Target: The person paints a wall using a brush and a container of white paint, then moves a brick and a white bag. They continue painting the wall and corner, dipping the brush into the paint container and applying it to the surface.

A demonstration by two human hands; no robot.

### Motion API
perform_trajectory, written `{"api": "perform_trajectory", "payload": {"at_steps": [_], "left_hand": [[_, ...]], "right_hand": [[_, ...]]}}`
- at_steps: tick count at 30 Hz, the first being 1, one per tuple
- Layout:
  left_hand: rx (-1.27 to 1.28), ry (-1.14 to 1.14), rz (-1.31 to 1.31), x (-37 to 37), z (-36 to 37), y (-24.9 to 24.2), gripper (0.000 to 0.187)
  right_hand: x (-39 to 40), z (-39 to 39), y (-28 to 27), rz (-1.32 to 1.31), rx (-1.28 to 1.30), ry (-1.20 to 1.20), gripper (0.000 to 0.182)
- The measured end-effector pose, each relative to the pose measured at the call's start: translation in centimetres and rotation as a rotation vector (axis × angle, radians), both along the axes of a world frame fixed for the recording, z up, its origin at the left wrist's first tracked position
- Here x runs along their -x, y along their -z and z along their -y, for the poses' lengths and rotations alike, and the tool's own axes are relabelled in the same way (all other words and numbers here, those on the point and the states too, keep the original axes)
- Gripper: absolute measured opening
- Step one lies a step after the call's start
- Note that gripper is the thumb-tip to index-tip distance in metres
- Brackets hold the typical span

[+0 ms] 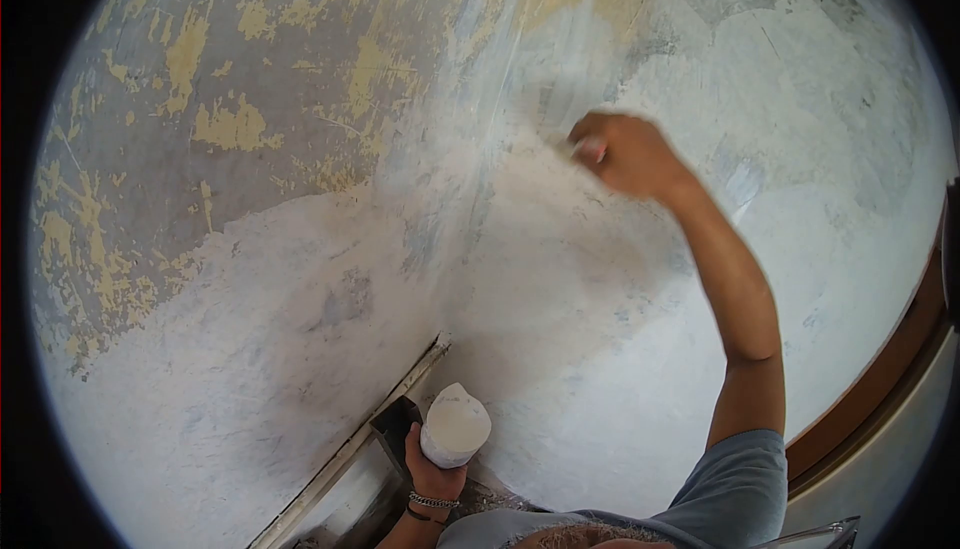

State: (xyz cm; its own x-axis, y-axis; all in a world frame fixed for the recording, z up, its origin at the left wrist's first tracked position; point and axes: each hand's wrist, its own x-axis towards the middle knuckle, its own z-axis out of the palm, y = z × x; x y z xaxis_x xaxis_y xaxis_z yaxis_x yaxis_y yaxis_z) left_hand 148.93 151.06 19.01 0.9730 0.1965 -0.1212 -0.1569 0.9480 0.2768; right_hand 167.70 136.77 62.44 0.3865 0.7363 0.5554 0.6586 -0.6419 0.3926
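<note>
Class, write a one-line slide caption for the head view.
Right hand holds a blurred tool near a patchy wall; left hand holds a white container.

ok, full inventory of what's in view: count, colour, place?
wall: count unclear, patchy white, grey and yellow, most of the view
cup: 1, white, in the left hand, lower centre
black object: 1, black, beside the left hand, can't identify
handheld tool: 1, colour unclear from blur, in the right hand, upper centre
pale strip: 1, off-white, slanting across lower left
brown trim: 1, brown, right edge
chain bracelet: 1, silver, left wrist
dark band: 1, black, left wrist below the chain
shirt: 1, grey, bottom
hands: 2, left lower centre, right upper centre
</note>
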Motion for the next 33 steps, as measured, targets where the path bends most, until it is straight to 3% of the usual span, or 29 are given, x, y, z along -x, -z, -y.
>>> {"api": "perform_trajectory", "payload": {"at_steps": [7, 10, 13, 16, 17, 18, 19, 22, 26, 29, 33], "left_hand": [[0.095, -0.005, -0.011, 0.3, -0.1, -0.4, 0.058], [0.057, -0.01, -0.009, 0.2, -0.1, 0.0, 0.061], [0.039, -0.015, -0.017, 0.2, -0.2, 0.1, 0.06], [0.06, 0.0, -0.007, 0.1, -0.2, 0.2, 0.06], [0.069, -0.001, -0.011, 0.4, -0.1, -0.3, 0.059], [0.078, -0.003, -0.014, 0.5, -0.1, -0.6, 0.059], [0.072, -0.001, -0.011, 0.4, -0.1, -0.4, 0.059], [0.06, 0.009, -0.004, 0.4, -0.3, 0.1, 0.058], [0.066, 0.018, 0.0, 0.5, -0.3, 0.5, 0.058], [0.068, 0.004, -0.024, 0.4, -0.2, 1.1, 0.058], [0.065, -0.015, -0.05, 0.4, -0.3, 1.4, 0.058]], "right_hand": [[1.4, 1.5, -15.6, 0.326, -0.151, 0.172, 0.027], [2.1, 2.4, -18.0, 0.526, -0.215, 0.017, 0.024], [-0.1, 2.7, -15.8, 0.652, -0.119, 0.117, 0.024], [-1.7, 2.6, -9.1, 0.626, 0.16, 0.198, 0.032], [-0.4, 1.4, -6.4, 0.416, 0.224, 0.439, 0.03], [-0.8, 1.8, -3.6, 0.41, 0.273, 0.257, 0.024], [-0.3, 1.8, -1.0, 0.465, 0.461, 0.232, 0.017], [2.5, 1.6, 4.5, 0.352, 0.491, 0.064, 0.01], [5.0, 1.1, 4.1, -0.152, 0.33, 0.06, 0.01], [2.7, 2.3, 1.9, -0.135, 0.199, -0.024, 0.019], [1.1, 3.9, -6.6, -0.034, -0.08, 0.092, 0.021]]}}
